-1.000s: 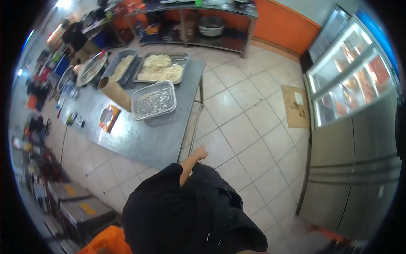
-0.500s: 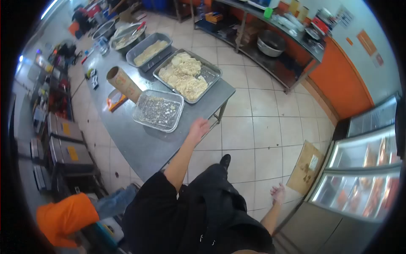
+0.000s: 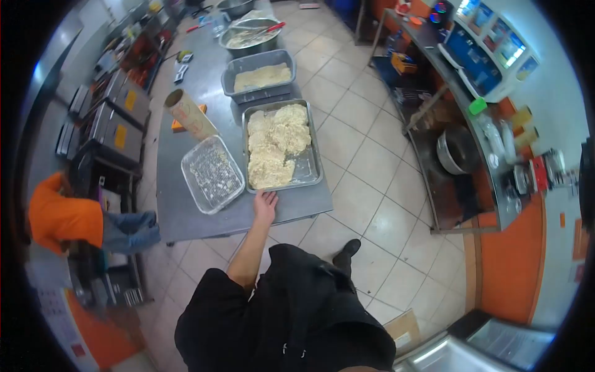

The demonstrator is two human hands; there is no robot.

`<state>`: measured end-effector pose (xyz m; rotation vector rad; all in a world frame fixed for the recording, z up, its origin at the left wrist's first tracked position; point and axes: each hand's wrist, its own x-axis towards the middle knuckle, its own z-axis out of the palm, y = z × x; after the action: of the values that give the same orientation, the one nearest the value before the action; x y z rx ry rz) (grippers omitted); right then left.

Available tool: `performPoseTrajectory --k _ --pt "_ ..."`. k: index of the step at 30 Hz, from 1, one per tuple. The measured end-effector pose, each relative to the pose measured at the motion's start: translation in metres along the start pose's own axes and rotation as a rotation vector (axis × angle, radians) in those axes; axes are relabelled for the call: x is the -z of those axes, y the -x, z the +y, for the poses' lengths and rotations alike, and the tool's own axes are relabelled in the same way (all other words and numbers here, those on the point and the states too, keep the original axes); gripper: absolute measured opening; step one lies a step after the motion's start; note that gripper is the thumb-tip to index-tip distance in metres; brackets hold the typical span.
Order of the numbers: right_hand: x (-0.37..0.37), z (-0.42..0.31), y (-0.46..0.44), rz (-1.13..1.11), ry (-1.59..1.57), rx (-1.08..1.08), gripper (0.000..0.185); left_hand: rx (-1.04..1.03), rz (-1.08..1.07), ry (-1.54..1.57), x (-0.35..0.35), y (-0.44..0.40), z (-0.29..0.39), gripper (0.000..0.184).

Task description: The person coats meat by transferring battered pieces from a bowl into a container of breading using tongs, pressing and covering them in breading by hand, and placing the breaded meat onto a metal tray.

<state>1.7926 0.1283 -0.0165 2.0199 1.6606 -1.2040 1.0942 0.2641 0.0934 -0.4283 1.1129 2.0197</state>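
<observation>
My left hand (image 3: 266, 208) reaches to the near edge of a metal tray (image 3: 314, 175), fingers stretched out at its rim; whether they press on it I cannot tell. Pale, crumb-coated pieces (image 3: 276, 146), likely breaded meat, fill much of the tray. Left of the hand sits a clear shallow container (image 3: 214, 175) with bits of crumb scattered in it. A cardboard tube (image 3: 189, 115) leans behind that container. My right hand is out of view.
The metal table (image 3: 180, 214) also bears a grey tub (image 3: 258, 93) of pale crumbs and a large bowl (image 3: 252, 44) with a red-handled utensil. A person in an orange shirt (image 3: 65, 214) bends at left. Steel shelving (image 3: 462, 118) stands at right; a glass-fronted fridge is lower right.
My view has turned right, and I am nearer the table's end. My left hand has moved to the tray's near edge. My right hand has left the view.
</observation>
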Motion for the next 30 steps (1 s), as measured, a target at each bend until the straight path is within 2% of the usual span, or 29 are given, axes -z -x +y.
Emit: performPoseTrajectory --k 1,2,3,4,6,7,8,9,10,11,12,13,15,16,17,20,23,26,29,30 --pt "0.021 0.03 0.005 0.026 0.273 0.044 0.018 -0.049 0.014 -0.023 0.004 0.016 -0.003 0.057" --pt "0.062 0.032 -0.026 0.082 0.115 0.32 0.025 -0.1 0.023 -0.049 0.001 0.03 -0.006 0.054" --pt "0.108 0.026 -0.067 -0.052 -0.158 0.311 0.028 -0.089 0.071 -0.02 -0.005 0.039 -0.008 0.054" --pt "0.174 -0.024 -0.09 -0.181 -0.429 0.271 0.031 -0.081 0.11 0.016 -0.011 0.049 -0.014 0.055" --pt "0.239 -0.093 -0.21 -0.001 -0.27 0.29 0.033 -0.084 0.136 0.101 -0.044 0.05 -0.024 0.055" --pt "0.264 -0.137 -0.279 -0.114 -0.238 0.179 0.034 -0.085 0.139 0.137 -0.057 0.055 -0.032 0.056" --pt "0.279 -0.214 -0.314 -0.078 -0.468 0.336 0.033 -0.081 0.149 0.171 -0.065 0.061 -0.043 0.056" --pt "0.318 -0.342 -0.289 -0.164 -0.312 0.63 0.037 -0.105 0.111 0.183 -0.067 0.053 -0.058 0.057" --pt "0.325 -0.434 -0.319 -0.123 0.265 0.59 0.047 -0.112 0.13 0.202 -0.076 0.055 -0.068 0.056" --pt "0.34 -0.547 -0.258 -0.192 0.155 0.748 0.053 -0.123 0.144 0.221 -0.087 0.055 -0.075 0.055" --pt "0.309 -0.605 -0.303 -0.21 0.13 1.027 0.056 -0.138 0.156 0.239 -0.1 0.052 -0.081 0.054" --pt "0.296 -0.68 -0.283 -0.281 0.185 1.163 0.055 -0.174 0.237 0.272 -0.112 0.051 -0.086 0.047" --pt "0.261 -0.798 -0.24 -0.318 0.335 1.349 0.054 -0.218 0.243 0.336 -0.113 0.043 -0.104 0.04" --pt "0.233 -0.842 -0.231 -0.384 0.306 1.35 0.056 -0.24 0.237 0.363 -0.113 0.036 -0.108 0.036" --pt "0.206 -0.873 -0.223 -0.448 0.28 1.345 0.057 -0.27 0.284 0.358 -0.122 0.037 -0.111 0.035" --pt "0.152 -0.921 -0.206 -0.081 0.447 1.655 0.053 -0.342 0.394 0.372 -0.149 0.03 -0.101 0.033" --pt "0.118 -0.927 -0.221 -0.251 0.849 1.622 0.045 -0.406 0.5 0.429 -0.159 0.037 -0.115 0.032" --pt "0.133 -0.938 -0.211 -0.479 0.832 1.447 0.04 -0.434 0.612 0.494 -0.17 0.037 -0.118 0.034" --pt "0.095 -0.946 -0.263 -0.471 0.843 1.665 0.042 -0.392 0.757 0.414 -0.194 0.04 -0.106 0.046" --pt "0.115 -0.961 -0.247 -0.496 0.929 1.621 0.044 -0.385 0.797 0.379 -0.199 0.04 -0.105 0.048"
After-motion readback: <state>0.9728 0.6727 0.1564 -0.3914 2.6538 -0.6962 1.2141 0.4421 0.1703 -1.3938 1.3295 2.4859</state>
